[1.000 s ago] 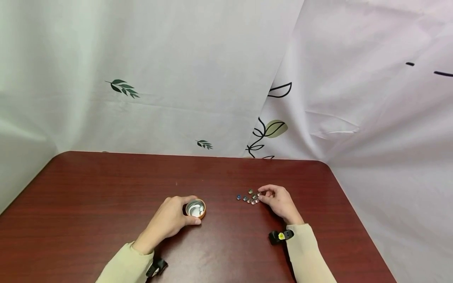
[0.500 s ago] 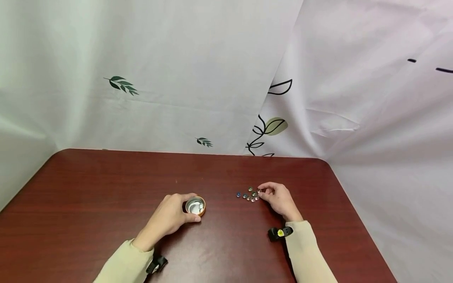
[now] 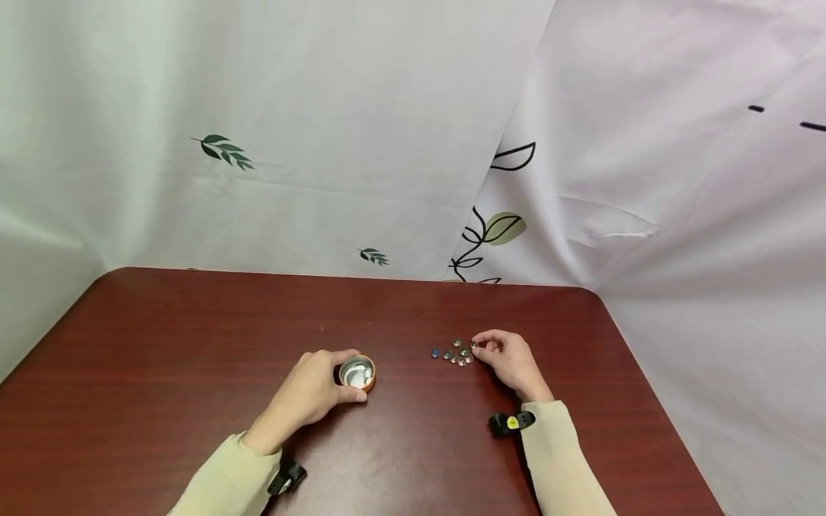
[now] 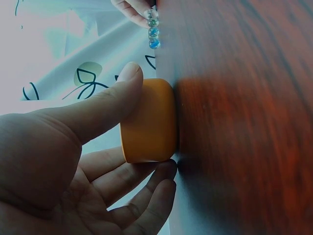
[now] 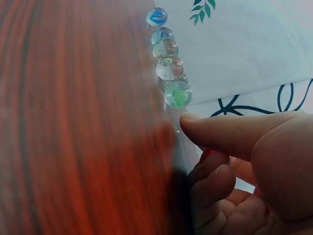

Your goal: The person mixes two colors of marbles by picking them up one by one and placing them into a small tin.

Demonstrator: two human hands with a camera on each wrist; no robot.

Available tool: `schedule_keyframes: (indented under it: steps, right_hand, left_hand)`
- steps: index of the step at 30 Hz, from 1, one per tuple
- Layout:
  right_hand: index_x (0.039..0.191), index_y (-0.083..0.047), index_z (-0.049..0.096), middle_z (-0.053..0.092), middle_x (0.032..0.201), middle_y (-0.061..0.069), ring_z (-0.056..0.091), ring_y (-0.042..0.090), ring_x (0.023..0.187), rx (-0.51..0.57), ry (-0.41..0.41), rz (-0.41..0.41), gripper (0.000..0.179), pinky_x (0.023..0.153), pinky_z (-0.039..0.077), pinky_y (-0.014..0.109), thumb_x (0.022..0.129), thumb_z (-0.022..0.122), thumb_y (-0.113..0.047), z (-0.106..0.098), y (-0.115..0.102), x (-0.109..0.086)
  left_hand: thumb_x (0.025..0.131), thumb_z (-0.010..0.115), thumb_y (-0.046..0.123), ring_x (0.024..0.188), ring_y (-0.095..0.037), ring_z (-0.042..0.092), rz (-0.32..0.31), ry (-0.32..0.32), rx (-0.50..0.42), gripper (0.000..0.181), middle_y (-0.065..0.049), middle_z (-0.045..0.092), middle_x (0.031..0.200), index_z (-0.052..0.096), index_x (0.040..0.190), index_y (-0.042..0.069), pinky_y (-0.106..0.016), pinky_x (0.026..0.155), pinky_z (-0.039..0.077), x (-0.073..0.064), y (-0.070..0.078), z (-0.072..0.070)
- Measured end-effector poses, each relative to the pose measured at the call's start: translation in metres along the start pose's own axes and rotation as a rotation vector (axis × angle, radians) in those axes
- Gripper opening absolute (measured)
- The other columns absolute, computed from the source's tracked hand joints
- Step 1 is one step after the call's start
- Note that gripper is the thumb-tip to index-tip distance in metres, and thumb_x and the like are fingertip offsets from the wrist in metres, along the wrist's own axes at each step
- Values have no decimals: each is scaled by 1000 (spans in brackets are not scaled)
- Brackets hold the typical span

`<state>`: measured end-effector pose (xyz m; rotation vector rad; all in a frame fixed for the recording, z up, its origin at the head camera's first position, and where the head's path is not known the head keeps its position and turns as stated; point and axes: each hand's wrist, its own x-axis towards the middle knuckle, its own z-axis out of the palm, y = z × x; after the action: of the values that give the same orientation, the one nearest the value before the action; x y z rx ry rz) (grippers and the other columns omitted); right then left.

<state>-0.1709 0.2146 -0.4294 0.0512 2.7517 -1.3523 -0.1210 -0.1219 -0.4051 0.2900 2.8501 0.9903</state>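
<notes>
My left hand (image 3: 312,390) grips a small round tin (image 3: 357,373), orange outside and silvery inside, thumb on the near side and fingers round the far side. The tin stands upright with its open top facing up; in the left wrist view its orange wall (image 4: 152,122) is right at the tabletop. Right of it lies a loose cluster of glass marbles (image 3: 462,352), clear with blue, green or pale swirls. At the cluster's right edge my right hand (image 3: 513,364) pinches a marble (image 3: 474,345) between thumb and index finger; the right wrist view mostly hides it behind the thumb.
The reddish-brown wooden table (image 3: 226,322) has rounded far corners. A white cloth (image 3: 323,143) with leaf prints hangs behind it and along the sides. Nearest the right thumb in the right wrist view is a green-swirled marble (image 5: 178,94), with a blue-swirled marble (image 5: 157,16) farthest off.
My right hand and the pinched marble have shifted slightly away from the cluster. The left hand keeps its grip on the tin. The head view has tilted a little.
</notes>
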Motion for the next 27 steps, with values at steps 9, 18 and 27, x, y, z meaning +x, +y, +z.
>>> schedule_keyframes:
  steps: [9, 18, 27]
  right_hand:
    - [103, -4, 75, 55, 76, 4, 49, 17, 67, 18, 9, -8, 12, 61, 39, 27, 92, 73, -7, -1, -2, 0]
    - [104, -4, 75, 56, 77, 3, 49, 17, 67, 23, 15, -4, 13, 61, 40, 27, 91, 74, -7, -2, -3, 0]
    - [104, -4, 75, 56, 77, 4, 49, 17, 67, 34, 20, -4, 14, 61, 40, 27, 91, 74, -7, -2, -4, -1]
  left_hand:
    - [70, 93, 29, 98, -21, 67, 12, 0, -5, 54, 1, 74, 101, 74, 121, 20, -38, 82, 52, 1, 0, 0]
    - [70, 93, 29, 95, -20, 67, 20, 1, 2, 53, 1, 74, 99, 74, 119, 20, -37, 81, 52, 2, 1, 1]
    - [70, 93, 30, 96, -21, 67, 17, -3, 2, 54, 0, 74, 100, 74, 120, 19, -38, 81, 52, 0, 0, 0]
